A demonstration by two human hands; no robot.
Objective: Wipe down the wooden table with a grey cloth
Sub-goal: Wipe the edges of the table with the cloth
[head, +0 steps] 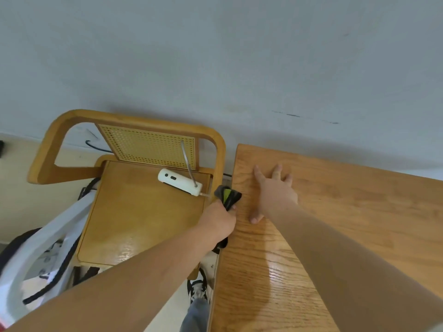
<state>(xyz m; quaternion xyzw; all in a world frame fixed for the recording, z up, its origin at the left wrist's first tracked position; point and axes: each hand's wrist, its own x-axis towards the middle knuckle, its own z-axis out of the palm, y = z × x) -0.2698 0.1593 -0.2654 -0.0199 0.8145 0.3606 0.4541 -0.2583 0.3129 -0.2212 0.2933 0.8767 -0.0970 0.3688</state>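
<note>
Head view: left hand (pixel 219 221) grips grey cloth (pixel 227 196) (bunched) at table (pixel 335 224) edge; right hand (pixel 273 194) lies flat, fingers spread.

No text, label or number is legible on anything here.

Bare tabletop (pixel 335 224) open to the right; chair (pixel 134 188) close along its left edge, wall (pixel 239 68) behind.

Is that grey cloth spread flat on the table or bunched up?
Bunched up: the cloth is crumpled in the closed left hand at the table edge.
</note>
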